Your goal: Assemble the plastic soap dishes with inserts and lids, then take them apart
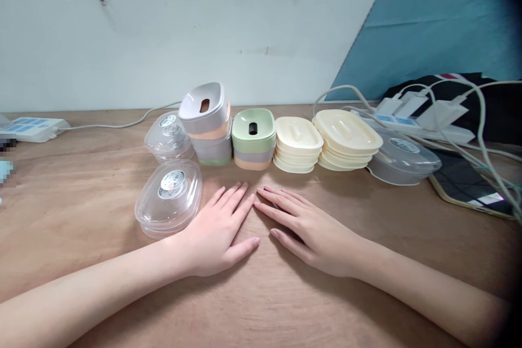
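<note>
My left hand [218, 231] lies flat on the wooden table [261, 304], fingers stretched out and holding nothing. My right hand [312, 228] lies flat beside it, fingertips almost meeting the left's. A stack of clear plastic lids [169, 196] sits just left of my left hand. Behind the hands runs a row: more clear lids [169, 136], a tilted stack of white, orange and green boxes [207, 119], a green-topped box stack [253, 138], and two stacks of cream lids [297, 144] [346, 136]. A clear lid on a grey container [403, 160] ends the row.
A white power strip [30, 129] lies at the far left with its cable running along the wall. Another power strip with several white chargers [420, 114] and cables sits at the back right, beside a dark mat [473, 185]. A blue panel leans on the wall.
</note>
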`<state>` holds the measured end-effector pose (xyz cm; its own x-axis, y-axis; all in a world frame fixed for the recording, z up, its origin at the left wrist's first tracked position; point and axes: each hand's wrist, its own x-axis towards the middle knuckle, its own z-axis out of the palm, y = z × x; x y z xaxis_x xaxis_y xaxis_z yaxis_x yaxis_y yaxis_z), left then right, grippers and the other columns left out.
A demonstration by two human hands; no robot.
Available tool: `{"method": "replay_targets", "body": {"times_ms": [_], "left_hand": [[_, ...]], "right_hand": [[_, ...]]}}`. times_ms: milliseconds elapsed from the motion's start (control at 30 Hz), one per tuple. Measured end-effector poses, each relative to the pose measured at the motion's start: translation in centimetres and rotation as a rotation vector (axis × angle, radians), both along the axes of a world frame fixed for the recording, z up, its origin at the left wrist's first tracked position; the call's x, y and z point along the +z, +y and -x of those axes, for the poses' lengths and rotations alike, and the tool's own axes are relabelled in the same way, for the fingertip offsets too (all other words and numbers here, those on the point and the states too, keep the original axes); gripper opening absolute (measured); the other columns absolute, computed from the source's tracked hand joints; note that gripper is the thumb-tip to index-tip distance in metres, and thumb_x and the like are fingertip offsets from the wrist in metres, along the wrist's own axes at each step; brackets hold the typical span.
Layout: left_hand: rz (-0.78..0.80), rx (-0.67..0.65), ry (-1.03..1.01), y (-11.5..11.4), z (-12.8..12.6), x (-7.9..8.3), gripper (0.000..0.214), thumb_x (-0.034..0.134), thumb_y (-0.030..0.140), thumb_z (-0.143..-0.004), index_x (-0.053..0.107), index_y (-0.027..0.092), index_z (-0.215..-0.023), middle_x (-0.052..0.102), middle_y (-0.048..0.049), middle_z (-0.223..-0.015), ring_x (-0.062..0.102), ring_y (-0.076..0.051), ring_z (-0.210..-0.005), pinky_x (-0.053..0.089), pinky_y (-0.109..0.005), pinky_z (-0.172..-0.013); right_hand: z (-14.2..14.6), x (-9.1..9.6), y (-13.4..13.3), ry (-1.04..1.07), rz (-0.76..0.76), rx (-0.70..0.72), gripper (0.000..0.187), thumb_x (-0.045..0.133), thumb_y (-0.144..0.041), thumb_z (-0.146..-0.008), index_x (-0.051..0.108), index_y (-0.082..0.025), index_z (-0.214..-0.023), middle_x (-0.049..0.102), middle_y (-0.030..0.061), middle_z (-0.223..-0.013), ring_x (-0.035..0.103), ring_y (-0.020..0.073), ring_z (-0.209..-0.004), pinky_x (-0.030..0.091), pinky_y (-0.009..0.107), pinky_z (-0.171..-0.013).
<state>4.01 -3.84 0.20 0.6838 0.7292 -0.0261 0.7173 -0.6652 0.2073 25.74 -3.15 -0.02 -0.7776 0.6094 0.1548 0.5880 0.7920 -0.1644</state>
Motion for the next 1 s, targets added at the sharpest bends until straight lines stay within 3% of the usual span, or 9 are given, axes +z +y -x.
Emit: {"method": "replay_targets", "body": {"times_ms": [467, 567, 667, 767, 867, 933, 1000], "left_hand": [[-0.019, -0.003, -0.005, 0.0, 0.1, 0.0, 0.068, 0.033, 0.050, -0.090, 0.021, 0.007, -0.141, 0.016, -0.0188, -0.148, 0.012, -0.028, -0.138, 0.019, -0.049, -0.110], [-0.008, 0.002, 0.002, -0.1, 0.0, 0.0, 0.068, 0.034, 0.050, -0.090, 0.023, 0.006, -0.141, 0.016, -0.0196, -0.148, 0.013, -0.030, -0.137, 0.019, -0.049, -0.109], [0.006, 0.009, 0.016, -0.2, 0.0, 0.1, 0.068, 0.035, 0.049, -0.090, 0.025, 0.005, -0.140, 0.017, -0.0212, -0.147, 0.014, -0.032, -0.137, 0.020, -0.051, -0.109], [0.005, 0.004, 0.007, -0.1, 0.1, 0.1, 0.068, 0.037, 0.049, -0.089, 0.025, 0.005, -0.140, 0.017, -0.0210, -0.147, 0.014, -0.032, -0.137, 0.020, -0.051, -0.109], [0.003, 0.001, 0.009, -0.1, 0.1, 0.1, 0.068, 0.037, 0.049, -0.089, 0.025, 0.006, -0.140, 0.017, -0.0205, -0.147, 0.013, -0.031, -0.137, 0.020, -0.051, -0.109], [0.006, 0.003, 0.016, 0.0, 0.1, 0.2, 0.068, 0.036, 0.049, -0.089, 0.025, 0.005, -0.140, 0.016, -0.0207, -0.147, 0.013, -0.031, -0.137, 0.019, -0.051, -0.109], [0.012, 0.006, 0.022, -0.1, 0.1, 0.3, 0.068, 0.036, 0.049, -0.089, 0.025, 0.005, -0.140, 0.016, -0.0209, -0.147, 0.013, -0.032, -0.137, 0.019, -0.052, -0.109]], "right_hand": [[0.0, -0.3, -0.1, -0.002, -0.061, 0.015, 0.046, 0.039, -0.026, -0.090, 0.043, -0.009, -0.132, 0.041, 0.0168, -0.140, 0.033, 0.0285, -0.131, 0.039, 0.049, -0.102], [-0.3, 0.1, 0.2, 0.034, -0.188, 0.088, 0.040, 0.044, -0.022, -0.088, 0.050, -0.011, -0.126, 0.054, 0.0164, -0.128, 0.046, 0.0270, -0.122, 0.046, 0.044, -0.095], [-1.9, 1.9, 0.9, 0.168, -0.488, 0.197, 0.040, 0.050, -0.011, -0.081, 0.052, -0.016, -0.121, 0.066, 0.0125, -0.108, 0.058, 0.0240, -0.108, 0.050, 0.041, -0.089], [-4.9, 4.3, 2.1, 0.350, -0.801, -0.021, 0.056, 0.051, -0.002, -0.075, 0.047, -0.021, -0.127, 0.062, 0.0124, -0.112, 0.055, 0.0255, -0.111, 0.047, 0.045, -0.091], [-8.3, 5.7, 3.7, 0.363, -0.990, -0.365, 0.048, 0.047, -0.006, -0.078, 0.051, -0.022, -0.123, 0.061, 0.0117, -0.116, 0.056, 0.0264, -0.110, 0.046, 0.047, -0.091], [-10.3, 5.7, 4.8, 0.247, -0.955, -0.611, 0.039, 0.043, -0.013, -0.082, 0.054, -0.017, -0.119, 0.059, 0.0153, -0.119, 0.054, 0.0291, -0.113, 0.045, 0.047, -0.093], [-11.9, 5.1, 5.9, 0.099, -0.801, -0.744, 0.041, 0.043, -0.019, -0.082, 0.052, -0.011, -0.121, 0.056, 0.0189, -0.123, 0.053, 0.0313, -0.114, 0.046, 0.045, -0.092]]}}
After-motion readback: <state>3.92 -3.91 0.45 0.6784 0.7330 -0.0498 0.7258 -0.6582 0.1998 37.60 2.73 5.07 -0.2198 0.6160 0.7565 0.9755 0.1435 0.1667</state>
